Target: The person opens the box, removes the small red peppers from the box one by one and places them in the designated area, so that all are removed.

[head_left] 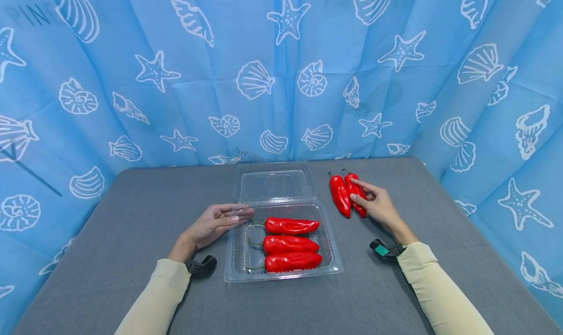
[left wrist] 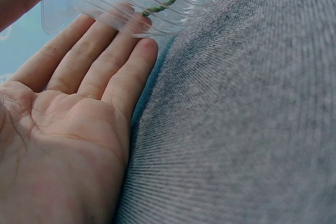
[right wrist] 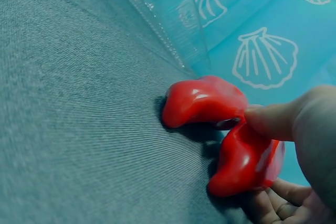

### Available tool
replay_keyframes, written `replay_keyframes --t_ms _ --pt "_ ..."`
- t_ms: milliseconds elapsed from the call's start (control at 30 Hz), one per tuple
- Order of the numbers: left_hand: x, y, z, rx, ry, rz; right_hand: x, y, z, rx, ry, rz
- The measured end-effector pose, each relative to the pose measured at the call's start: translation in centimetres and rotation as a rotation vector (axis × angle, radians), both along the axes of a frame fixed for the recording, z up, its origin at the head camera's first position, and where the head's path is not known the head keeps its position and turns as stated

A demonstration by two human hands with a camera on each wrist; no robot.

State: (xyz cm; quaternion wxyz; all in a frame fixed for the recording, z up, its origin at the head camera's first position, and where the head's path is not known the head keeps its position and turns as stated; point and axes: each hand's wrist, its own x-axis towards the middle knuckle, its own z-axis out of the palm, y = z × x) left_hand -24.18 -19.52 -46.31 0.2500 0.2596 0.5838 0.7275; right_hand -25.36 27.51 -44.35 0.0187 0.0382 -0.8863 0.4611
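A clear plastic clamshell box (head_left: 331, 256) lies with its lid (head_left: 274, 184) folded back. Inside its base, three red peppers with green stems lie crosswise: an upper pepper (head_left: 291, 226), a middle pepper (head_left: 290, 245) and a lower pepper (head_left: 292, 261). My left hand (head_left: 215, 223) is at the box's upper left edge; in the left wrist view its fingers (left wrist: 86, 59) extend straight against the clear wall. To the right of the box, my right hand (head_left: 379, 205) grips a red pepper (head_left: 353, 183) between thumb and fingers. Another red pepper (head_left: 339, 196) lies close beside that one on the cloth.
Grey cloth (head_left: 145, 217) covers the table. A blue curtain (head_left: 281, 115) printed with white shells and starfish hangs behind the table and along its sides. Each wrist wears a black strap device, such as the left wrist device (head_left: 201, 266).
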Motion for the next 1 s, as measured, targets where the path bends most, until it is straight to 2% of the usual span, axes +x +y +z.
replay_keyframes --t_ms 500,1000 --pt "-0.09 -0.03 -0.03 0.006 -0.003 -0.01 0.04 -0.33 -0.04 0.019 -0.016 -0.009" --pt "0.0 -0.04 0.05 0.013 -0.017 -0.006 0.0 -0.22 -0.12 0.01 0.02 -0.014"
